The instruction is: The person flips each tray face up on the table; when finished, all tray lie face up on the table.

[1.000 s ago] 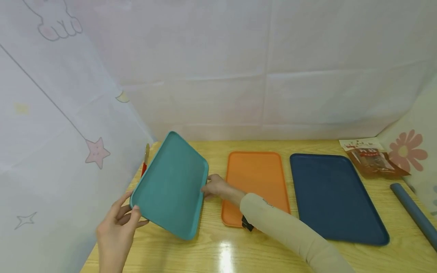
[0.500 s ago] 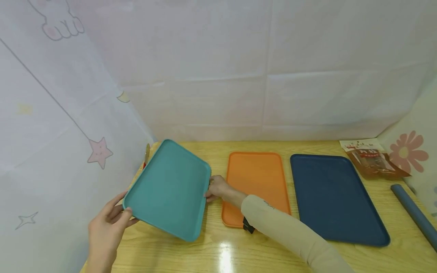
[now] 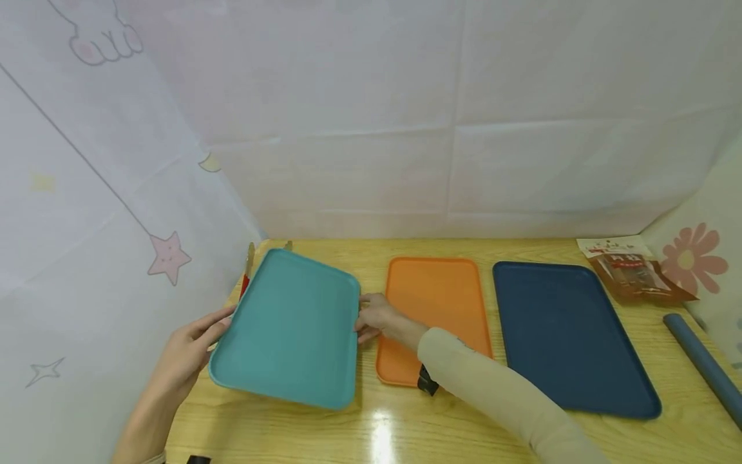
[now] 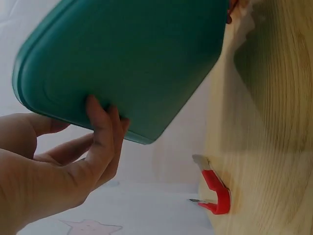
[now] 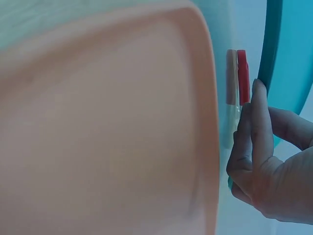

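Observation:
A teal tray [image 3: 290,335] slants over the left part of the table, its left side raised. My left hand [image 3: 188,351] holds the left rim; the left wrist view shows its fingers [image 4: 101,129] curled against the tray's underside. At the opposite rim, my right hand [image 3: 375,317] pinches the tray between thumb and fingers, low over the wood. Partly hidden behind the tray lies a red utensil with metal tips [image 4: 217,196], perhaps tongs; its exact kind is unclear. An orange tray [image 3: 437,290] lies flat beside my right hand, partly under that forearm.
A navy tray [image 3: 568,335] lies right of the orange one. Beyond it are a brown food packet [image 3: 634,274] and a grey-blue roll [image 3: 704,361] along the right side. Cloth-covered walls [image 3: 359,174] bound the wooden table [image 3: 290,432] at back and sides.
The teal tray has come down to a flatter tilt. My left hand has shifted farther up its left rim. A second tip now shows past the tray's far edge. The right hand has moved slightly right.

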Demonstrator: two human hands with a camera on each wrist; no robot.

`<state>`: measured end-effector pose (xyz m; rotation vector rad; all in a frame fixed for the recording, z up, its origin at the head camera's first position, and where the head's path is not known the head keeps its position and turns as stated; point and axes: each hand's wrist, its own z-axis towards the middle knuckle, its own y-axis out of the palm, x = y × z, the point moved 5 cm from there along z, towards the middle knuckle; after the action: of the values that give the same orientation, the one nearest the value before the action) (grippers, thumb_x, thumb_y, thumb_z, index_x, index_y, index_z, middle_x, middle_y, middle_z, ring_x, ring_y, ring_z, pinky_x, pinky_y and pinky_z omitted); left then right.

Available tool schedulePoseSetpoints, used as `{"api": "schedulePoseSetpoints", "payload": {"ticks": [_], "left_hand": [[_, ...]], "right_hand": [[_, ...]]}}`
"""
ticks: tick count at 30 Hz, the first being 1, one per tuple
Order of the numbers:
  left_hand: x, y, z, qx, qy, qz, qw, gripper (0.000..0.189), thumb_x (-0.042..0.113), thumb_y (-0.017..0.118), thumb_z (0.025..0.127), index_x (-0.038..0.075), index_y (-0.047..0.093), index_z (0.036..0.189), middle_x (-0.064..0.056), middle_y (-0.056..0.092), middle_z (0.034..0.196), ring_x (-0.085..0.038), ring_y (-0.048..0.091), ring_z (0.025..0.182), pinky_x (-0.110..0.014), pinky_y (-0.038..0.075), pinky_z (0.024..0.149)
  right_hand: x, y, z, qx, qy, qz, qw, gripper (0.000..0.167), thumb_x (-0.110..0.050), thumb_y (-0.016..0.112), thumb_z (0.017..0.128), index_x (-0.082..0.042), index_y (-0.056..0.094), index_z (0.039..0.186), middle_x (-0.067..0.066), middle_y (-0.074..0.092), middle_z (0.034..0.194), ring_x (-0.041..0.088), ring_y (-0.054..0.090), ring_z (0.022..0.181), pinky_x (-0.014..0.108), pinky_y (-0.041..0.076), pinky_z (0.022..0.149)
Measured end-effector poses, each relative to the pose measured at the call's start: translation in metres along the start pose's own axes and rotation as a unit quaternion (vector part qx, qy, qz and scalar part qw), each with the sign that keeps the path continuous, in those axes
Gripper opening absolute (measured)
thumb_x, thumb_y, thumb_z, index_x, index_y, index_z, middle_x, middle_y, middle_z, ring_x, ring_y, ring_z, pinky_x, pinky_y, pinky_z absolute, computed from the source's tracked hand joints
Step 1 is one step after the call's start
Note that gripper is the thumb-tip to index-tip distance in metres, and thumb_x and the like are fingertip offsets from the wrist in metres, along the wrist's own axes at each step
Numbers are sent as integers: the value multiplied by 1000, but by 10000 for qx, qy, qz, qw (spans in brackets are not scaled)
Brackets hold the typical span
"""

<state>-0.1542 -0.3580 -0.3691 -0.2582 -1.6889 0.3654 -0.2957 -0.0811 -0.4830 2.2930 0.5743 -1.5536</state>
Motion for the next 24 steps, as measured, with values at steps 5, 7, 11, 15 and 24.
{"api": "schedulePoseSetpoints", "payload": {"ticks": [5, 7, 11, 15, 24], "left_hand": [[-12, -4, 27, -705, -164, 80, 9973, 66, 42, 46, 102, 5, 25, 153, -27, 30, 149, -7, 61, 100, -35, 55, 81], [-17, -6, 34, -816, -241, 157, 9963, 64, 38, 46, 102, 5, 24, 153, -29, 37, 143, -15, 64, 94, -40, 57, 76], [-23, -8, 45, -821, -245, 658, 9941, 58, 31, 48, 103, 4, 30, 151, -25, 54, 119, -23, 62, 87, -40, 57, 68], [-28, -7, 54, -829, -250, 1062, 9906, 53, 22, 50, 102, 1, 34, 148, -19, 59, 107, -24, 59, 86, -39, 57, 65], [-41, -2, 84, -825, -310, 1234, 9884, 49, 12, 50, 101, -5, 36, 145, -18, 64, 105, -24, 63, 86, -40, 56, 74]], "right_hand": [[-5, -4, -4, -33, -81, -46, 10000, 82, 18, 60, 78, -2, 28, 150, 22, 66, 86, 28, 67, 65, 42, 58, 59], [-6, -5, -4, -33, -101, -109, 9999, 82, 17, 60, 79, -3, 28, 151, 22, 66, 88, 28, 68, 67, 43, 58, 59], [-6, -7, -4, 19, -135, -96, 9999, 81, 18, 61, 80, -3, 28, 151, 21, 64, 92, 29, 68, 71, 43, 58, 59], [-8, -9, -4, 99, -162, 18, 9998, 83, 19, 62, 79, -3, 27, 151, 24, 62, 92, 28, 68, 73, 42, 58, 60], [-8, -15, 0, 236, -242, 309, 9990, 82, 20, 62, 80, -3, 29, 151, 36, 48, 129, 30, 69, 76, 42, 58, 62]]}}
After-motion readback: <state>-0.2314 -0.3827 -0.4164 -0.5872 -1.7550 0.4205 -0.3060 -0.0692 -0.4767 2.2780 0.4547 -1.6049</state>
